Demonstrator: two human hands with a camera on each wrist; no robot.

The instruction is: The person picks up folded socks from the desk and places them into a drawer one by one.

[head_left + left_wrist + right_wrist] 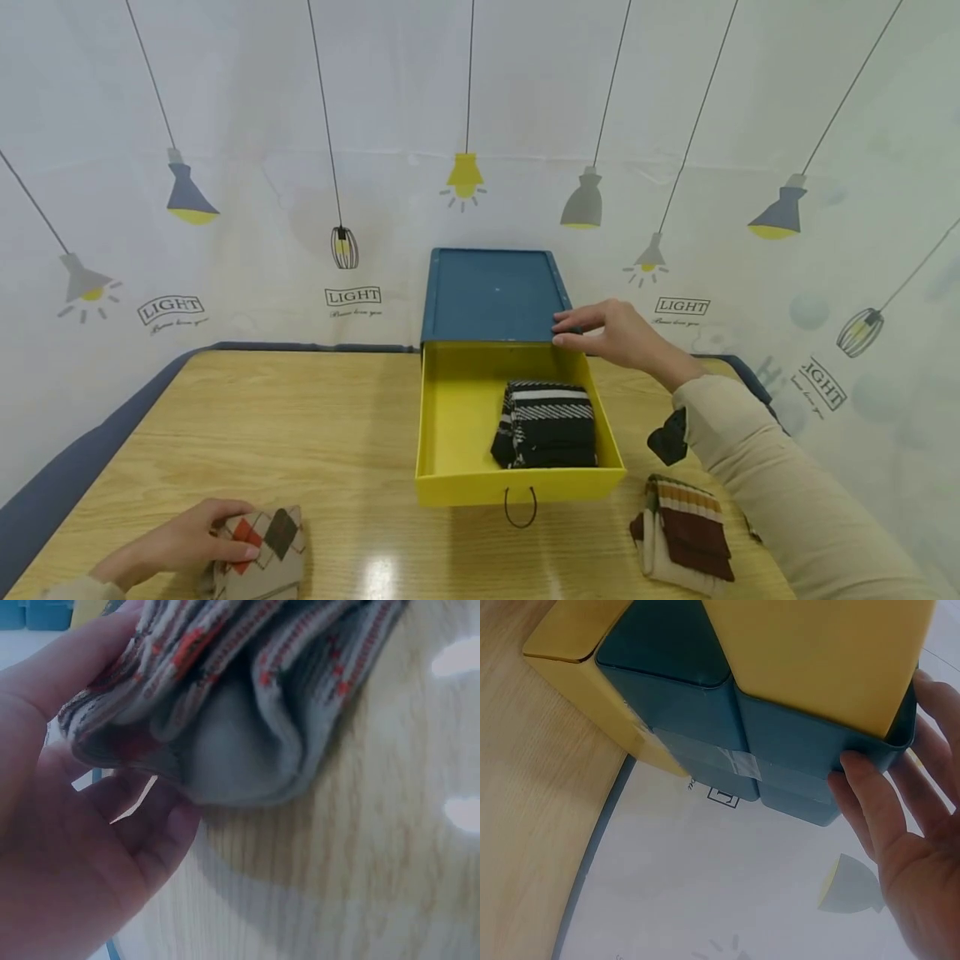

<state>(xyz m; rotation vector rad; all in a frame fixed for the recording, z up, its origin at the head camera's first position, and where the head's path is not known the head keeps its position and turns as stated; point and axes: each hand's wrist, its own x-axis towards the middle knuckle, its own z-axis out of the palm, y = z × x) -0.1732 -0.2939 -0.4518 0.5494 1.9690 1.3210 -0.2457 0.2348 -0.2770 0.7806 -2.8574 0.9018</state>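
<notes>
At the table's front left, my left hand (187, 542) grips a folded pair of beige argyle socks (279, 542) with red and dark diamonds. Its thumb lies on top, and in the left wrist view fingers curl beneath the ribbed folds (247, 750). My right hand (618, 333) pinches the upper front corner of a blue drawer case (495, 292), thumb and fingers on either side of its rim (817, 735). The yellow drawer (457, 417) is pulled out toward me. Folded black-and-white socks (553, 429) sit in its right half.
Folded maroon, mustard and cream socks (686, 533) lie right of the drawer, below my right forearm. A dark loop pull (521, 521) hangs from the drawer front. Behind the wooden table (300, 433) hangs a white lamp-print curtain (262, 167). Clear tape (742, 761) joins the blue case sections.
</notes>
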